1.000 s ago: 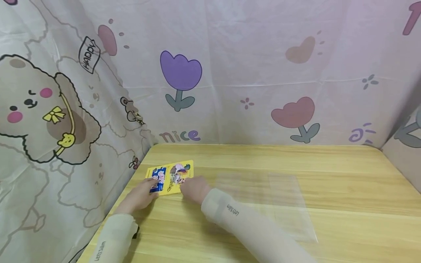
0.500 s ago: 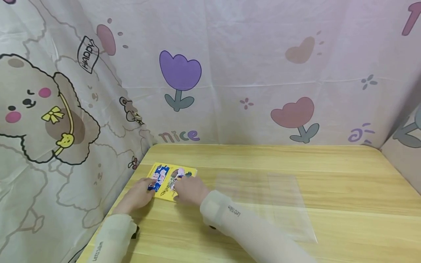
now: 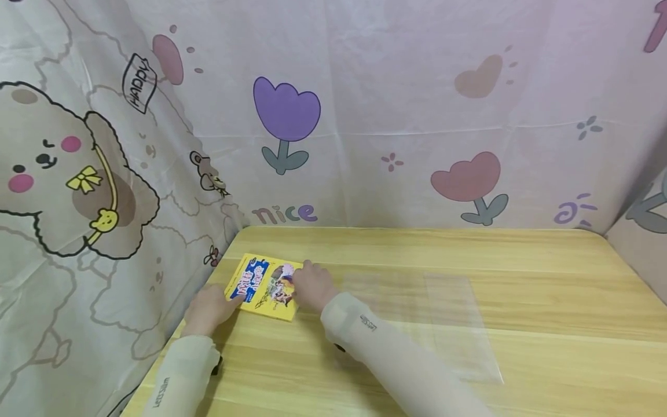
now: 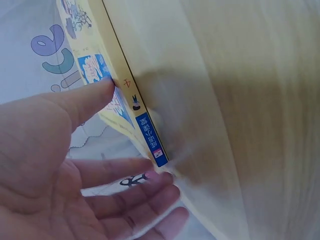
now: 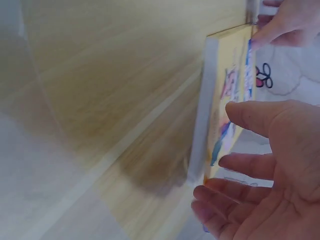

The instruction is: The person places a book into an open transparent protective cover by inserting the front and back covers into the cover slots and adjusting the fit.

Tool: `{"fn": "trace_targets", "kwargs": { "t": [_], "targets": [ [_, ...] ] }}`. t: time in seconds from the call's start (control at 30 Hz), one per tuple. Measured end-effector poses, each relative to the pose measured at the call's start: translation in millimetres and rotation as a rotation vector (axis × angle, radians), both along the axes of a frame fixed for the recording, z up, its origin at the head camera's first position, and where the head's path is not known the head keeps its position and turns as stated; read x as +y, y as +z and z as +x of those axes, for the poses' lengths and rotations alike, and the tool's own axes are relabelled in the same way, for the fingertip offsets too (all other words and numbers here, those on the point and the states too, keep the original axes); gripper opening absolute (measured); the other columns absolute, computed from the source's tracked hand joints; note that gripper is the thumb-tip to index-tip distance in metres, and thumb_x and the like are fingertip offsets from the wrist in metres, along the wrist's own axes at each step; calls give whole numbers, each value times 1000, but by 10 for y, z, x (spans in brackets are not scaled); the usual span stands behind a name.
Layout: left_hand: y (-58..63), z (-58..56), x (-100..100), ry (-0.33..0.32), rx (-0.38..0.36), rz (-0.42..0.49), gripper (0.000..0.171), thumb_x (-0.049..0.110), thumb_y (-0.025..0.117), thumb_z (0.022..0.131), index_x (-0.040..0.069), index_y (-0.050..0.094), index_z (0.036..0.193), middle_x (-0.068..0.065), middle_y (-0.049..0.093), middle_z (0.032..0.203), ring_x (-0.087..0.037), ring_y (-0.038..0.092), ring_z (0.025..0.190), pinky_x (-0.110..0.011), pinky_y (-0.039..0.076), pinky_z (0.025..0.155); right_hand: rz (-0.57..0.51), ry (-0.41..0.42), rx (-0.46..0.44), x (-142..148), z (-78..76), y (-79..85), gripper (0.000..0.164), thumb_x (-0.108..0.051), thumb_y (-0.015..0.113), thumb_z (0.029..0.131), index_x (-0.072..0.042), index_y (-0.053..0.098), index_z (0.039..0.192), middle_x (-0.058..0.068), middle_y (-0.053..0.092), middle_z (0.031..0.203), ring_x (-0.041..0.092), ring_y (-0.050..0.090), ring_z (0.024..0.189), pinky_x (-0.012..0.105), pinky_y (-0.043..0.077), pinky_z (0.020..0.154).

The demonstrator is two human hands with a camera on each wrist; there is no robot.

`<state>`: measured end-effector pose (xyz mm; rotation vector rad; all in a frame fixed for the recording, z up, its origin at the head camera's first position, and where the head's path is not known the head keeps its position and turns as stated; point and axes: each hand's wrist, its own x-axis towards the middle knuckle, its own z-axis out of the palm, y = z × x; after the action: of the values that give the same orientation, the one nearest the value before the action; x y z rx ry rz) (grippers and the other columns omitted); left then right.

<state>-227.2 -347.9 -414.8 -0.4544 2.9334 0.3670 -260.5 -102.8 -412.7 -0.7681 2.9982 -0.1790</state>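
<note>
A yellow book (image 3: 264, 286) with a blue title patch and a cartoon picture lies on the table's left part. Its spine (image 4: 134, 95) shows a small 4 and a blue label in the left wrist view. At the book's lower left corner is my left hand (image 3: 207, 310); the thumb touches the edge of the cover, and the other fingers reach out past the spine's end. My right hand (image 3: 314, 286) stands at the book's right end, fingers loosely spread. The right wrist view has its thumb (image 5: 250, 116) in front of the cover; contact there is hard to tell.
Right of the book, a clear plastic sheet (image 3: 453, 324) lies flat on the wooden table (image 3: 563, 289). Printed fabric (image 3: 365, 87) hangs behind the table and along its left side.
The book has turned clockwise and moved slightly left. My right hand has shifted from over the cover to the book's right end. The left hand has drawn back a little to the left.
</note>
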Motion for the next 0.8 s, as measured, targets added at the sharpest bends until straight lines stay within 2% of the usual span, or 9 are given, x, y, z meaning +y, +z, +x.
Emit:
{"fn": "trace_targets", "kwargs": {
  "t": [0.13,0.2,0.37,0.6,0.8],
  "targets": [
    [20,10,18,33,-3,6,59,49,65,104,-10,68,112,-20,56,92,-32,56,80,-37,44,63,64,9,33,21,-51,-57,43,-45,74,101,-11,76,127,6,71,119,19,67,104,34,61,93],
    [30,14,29,37,-3,5,58,49,65,103,-9,68,110,-20,55,91,-32,55,81,-37,43,63,93,15,34,28,-74,-76,44,-47,72,102,-12,76,129,4,72,120,19,67,108,35,59,97],
    [36,4,33,38,-7,3,57,48,65,103,-9,68,109,-21,55,92,-32,56,81,-37,43,63,77,15,-15,30,-101,-79,41,-49,71,102,-17,78,127,3,75,124,20,67,115,38,57,105],
    [30,-6,19,50,-1,4,56,47,68,102,-8,68,111,-20,58,92,-31,57,80,-36,44,63,80,18,7,14,-66,-56,44,-51,75,99,-17,79,126,4,75,119,19,67,109,36,58,102],
    [44,9,-11,27,12,50,46,42,70,102,-3,66,99,-15,56,84,-29,56,77,-35,42,64,152,12,43,-30,-10,-92,48,-57,74,97,-17,80,124,7,71,119,20,66,107,36,59,100]
  ]
}}
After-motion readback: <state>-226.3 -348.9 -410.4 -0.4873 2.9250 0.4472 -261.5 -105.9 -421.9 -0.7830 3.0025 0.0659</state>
